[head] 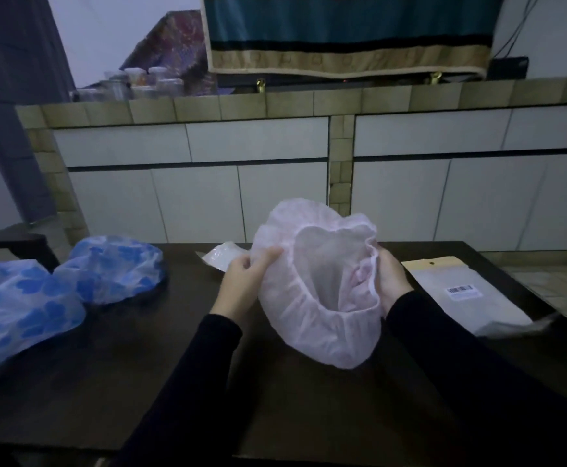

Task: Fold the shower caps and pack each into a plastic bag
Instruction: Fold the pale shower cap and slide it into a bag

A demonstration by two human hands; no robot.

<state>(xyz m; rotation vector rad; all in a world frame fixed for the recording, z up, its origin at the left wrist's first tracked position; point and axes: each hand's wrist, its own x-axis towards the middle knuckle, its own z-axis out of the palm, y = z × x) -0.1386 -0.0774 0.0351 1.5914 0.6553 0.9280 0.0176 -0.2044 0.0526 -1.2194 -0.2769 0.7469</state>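
Pink shower cap [312,318] hangs above the worktop's [140,382] middle, its opening toward the camera, unfolded; the fold seems about to begin, calling for the rim sides brought together. Left hand [241,281] fingers pinch the left rim, right hand [390,281] fingers curl round the right; both forearms reach in from the near edge.

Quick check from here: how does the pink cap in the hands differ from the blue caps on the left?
The pink shower cap is plain pale pink; the two blue shower caps carry a blue blotch print. The pink one is held up off the dark table by the left hand and right hand, its elastic opening facing the camera; the blue ones lie slumped on the table, untouched. All are thin, translucent and unfolded.
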